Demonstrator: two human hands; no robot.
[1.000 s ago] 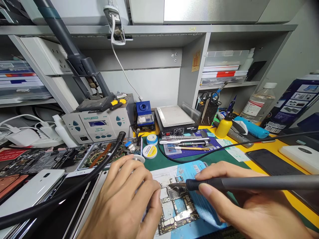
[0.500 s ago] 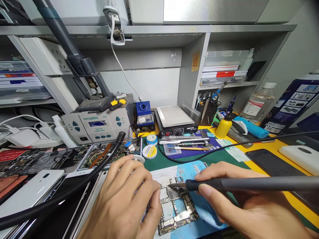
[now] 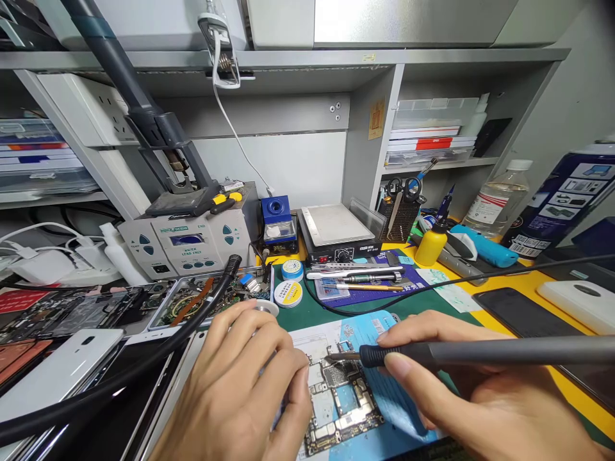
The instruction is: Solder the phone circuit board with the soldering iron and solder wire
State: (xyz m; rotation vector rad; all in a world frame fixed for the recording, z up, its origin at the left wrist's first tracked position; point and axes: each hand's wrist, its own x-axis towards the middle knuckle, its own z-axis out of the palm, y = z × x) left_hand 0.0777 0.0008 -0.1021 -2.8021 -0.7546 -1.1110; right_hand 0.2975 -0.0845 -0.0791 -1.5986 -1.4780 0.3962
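A soldering iron (image 3: 461, 351) lies in my right hand (image 3: 466, 390), its dark grip pinched between thumb and fingers. Its thin tip points left and reaches the upper part of a phone logic board (image 3: 343, 421); whether it touches cannot be made out. The board rests on a blue and white sheet (image 3: 398, 410). My left hand (image 3: 245, 384) is at the board's left side, back up, fingers curled round a white-rimmed spool of solder wire (image 3: 267, 307). Most of the spool and the left fingertips are hidden.
At the left are phones (image 3: 72, 368) and a thick black hose (image 3: 158, 358). Behind stand a hot-air station (image 3: 192, 237), two small round tins (image 3: 288, 293) and a heating plate (image 3: 336, 227). A black cable (image 3: 451, 280) crosses the green mat; a dark phone (image 3: 519, 314) lies right.
The soldering iron and my right hand have shifted very slightly to the right. My left hand and the board look unchanged.
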